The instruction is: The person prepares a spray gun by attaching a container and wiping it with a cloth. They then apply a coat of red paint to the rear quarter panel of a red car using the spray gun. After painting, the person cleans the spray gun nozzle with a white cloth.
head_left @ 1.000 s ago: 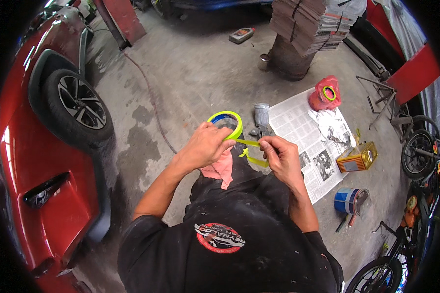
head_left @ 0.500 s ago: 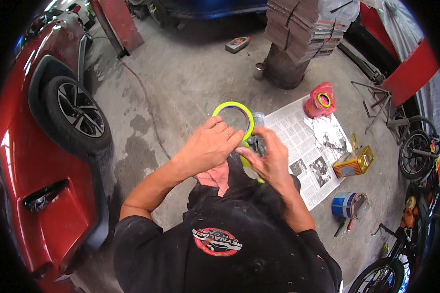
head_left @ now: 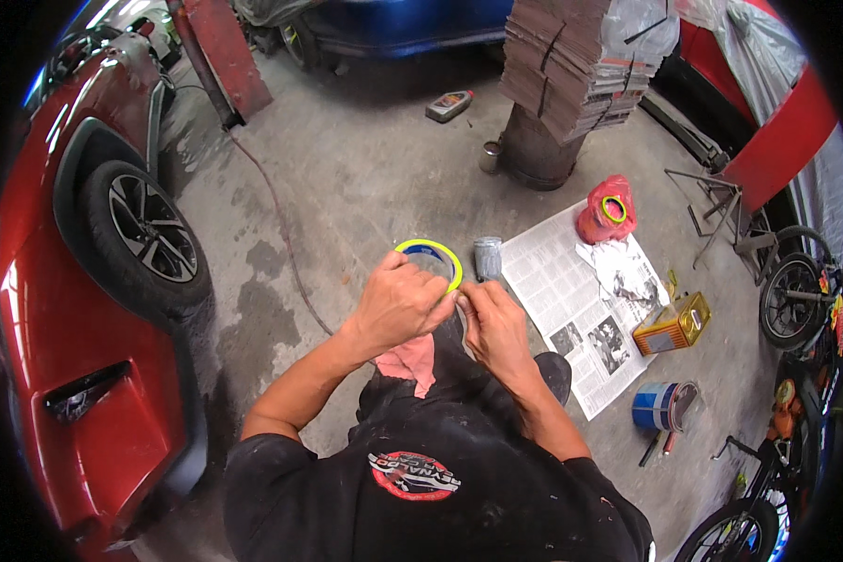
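Note:
A bright yellow-green roll of tape (head_left: 457,267) with a blue inner core is up in front of my body, tilted. My left hand (head_left: 401,300) is closed round its near left side. At the roll's right edge, my right hand (head_left: 498,323) has thumb and forefinger pinched together; whatever tape end may be between them is too small to make out. Below my left wrist lies a pink cloth (head_left: 406,363) on my dark trousers. Just beyond my right hand stands a grey-smeared container (head_left: 487,257) on the floor.
Newspaper sheets (head_left: 539,267) to the right bear a red bag-wrapped container (head_left: 598,225) with a yellow-green ring on top, and a crumpled white cloth (head_left: 618,267). A yellow tin (head_left: 670,328) and blue can (head_left: 654,407) stand nearby. A red car (head_left: 103,375) flanks my left; a hose (head_left: 276,201) crosses the floor.
The tape roll has come down and to the left, nearer my body. My right hand has moved lower, its fingertips now pinched at the roll's edge. The grey-smeared container has come into clearer view.

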The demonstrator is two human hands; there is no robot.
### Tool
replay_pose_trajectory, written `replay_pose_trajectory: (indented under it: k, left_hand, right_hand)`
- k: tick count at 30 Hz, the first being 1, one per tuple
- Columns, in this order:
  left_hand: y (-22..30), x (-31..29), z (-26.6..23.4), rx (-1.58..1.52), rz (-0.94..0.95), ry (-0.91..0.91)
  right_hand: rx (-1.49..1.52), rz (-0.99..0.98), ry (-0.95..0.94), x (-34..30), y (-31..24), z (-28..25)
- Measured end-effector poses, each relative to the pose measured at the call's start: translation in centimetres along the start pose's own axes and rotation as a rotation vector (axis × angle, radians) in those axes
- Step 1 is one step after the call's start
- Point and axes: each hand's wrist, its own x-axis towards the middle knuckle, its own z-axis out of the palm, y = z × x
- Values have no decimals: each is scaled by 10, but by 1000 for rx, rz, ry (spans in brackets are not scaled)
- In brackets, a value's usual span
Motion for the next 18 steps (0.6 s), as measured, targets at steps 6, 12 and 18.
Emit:
replay_pose_trajectory:
  k: [6,12,18]
  left_hand:
    - [-26,-29,34,-679,-199,223]
    - [-41,-46,23,-1446,-1079,664]
    - [-54,-104,36,-921,-1329,635]
  right_hand:
    - [624,173,-203,1,-4,-20]
    - [704,219,-20,5,37,-47]
    - [301,87,31,39,38,-66]
